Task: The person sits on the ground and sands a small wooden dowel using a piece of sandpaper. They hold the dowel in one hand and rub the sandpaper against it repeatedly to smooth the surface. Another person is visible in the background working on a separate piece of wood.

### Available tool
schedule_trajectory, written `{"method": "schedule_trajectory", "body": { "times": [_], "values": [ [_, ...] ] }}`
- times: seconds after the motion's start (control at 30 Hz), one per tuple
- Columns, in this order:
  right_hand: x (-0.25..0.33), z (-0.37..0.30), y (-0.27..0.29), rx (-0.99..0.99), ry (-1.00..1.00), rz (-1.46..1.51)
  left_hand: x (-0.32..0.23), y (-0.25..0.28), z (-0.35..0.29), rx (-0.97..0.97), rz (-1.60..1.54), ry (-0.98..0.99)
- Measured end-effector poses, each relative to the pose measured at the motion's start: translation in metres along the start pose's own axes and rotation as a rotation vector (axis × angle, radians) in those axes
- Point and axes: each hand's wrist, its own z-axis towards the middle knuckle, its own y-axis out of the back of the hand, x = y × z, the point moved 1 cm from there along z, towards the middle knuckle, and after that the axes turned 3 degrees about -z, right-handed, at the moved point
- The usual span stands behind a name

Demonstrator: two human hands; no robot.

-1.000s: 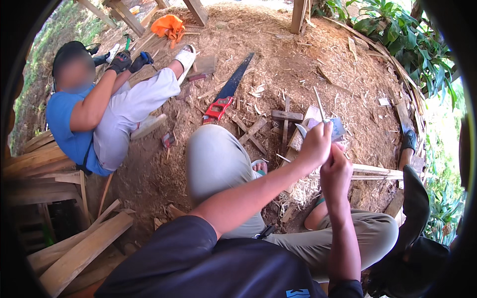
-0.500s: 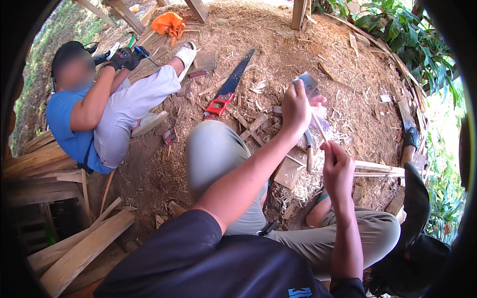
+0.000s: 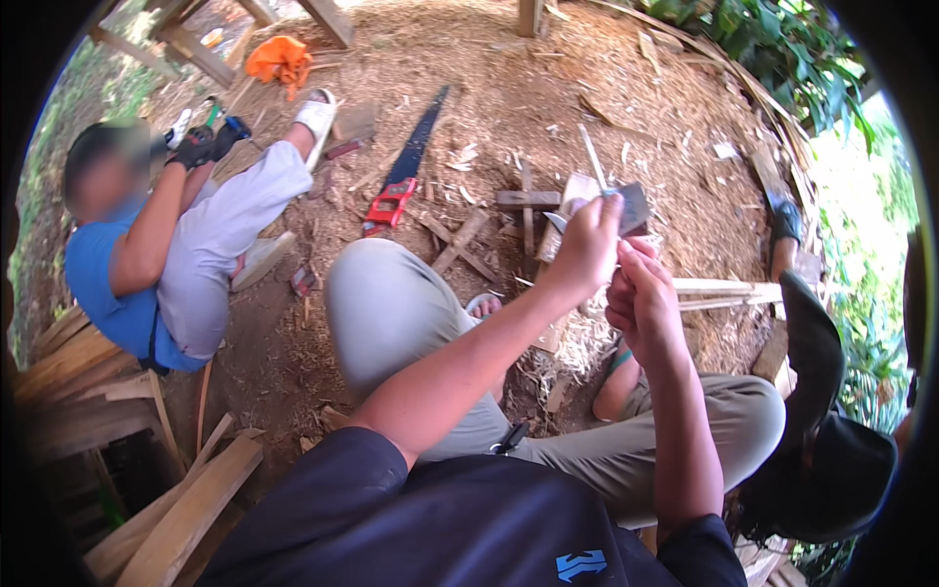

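Observation:
My left hand is closed around a folded grey sheet of sandpaper. A thin wooden stick runs through that grip, its pale far end sticking out beyond my fingers. Close behind, nearly touching, my right hand pinches the near end of the stick, which the fingers mostly cover. Both hands are held over my lap, above shavings on the ground. Beside the left hand a metal blade shows in part; my forearm and hand hide the rest.
A red-handled saw lies ahead to the left, near crossed wood pieces. On the left sits a person in a blue shirt, holding a tool in gloved hands. Boards are stacked lower left. Another person's dark shoe is at right.
My right hand has moved up to my left, and the stick has slid forward through the sandpaper, its far end now showing beyond. The view has shifted slightly to the right.

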Motion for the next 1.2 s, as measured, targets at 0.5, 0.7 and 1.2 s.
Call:
{"method": "schedule_trajectory", "body": {
  "times": [0.5, 0.7, 1.2],
  "values": [
    [-0.007, -0.001, -0.005, -0.404, 0.847, -1.128, -0.004, 0.001, 0.007, -0.08, -0.251, -0.081],
    [0.006, -0.003, -0.011, 0.116, 0.016, -0.056, -0.013, 0.005, 0.005, -0.039, -0.282, -0.015],
    [-0.015, 0.002, -0.009, -0.448, 0.997, -1.238, 0.005, -0.005, 0.002, -0.017, -0.294, -0.047]
  ]
}}
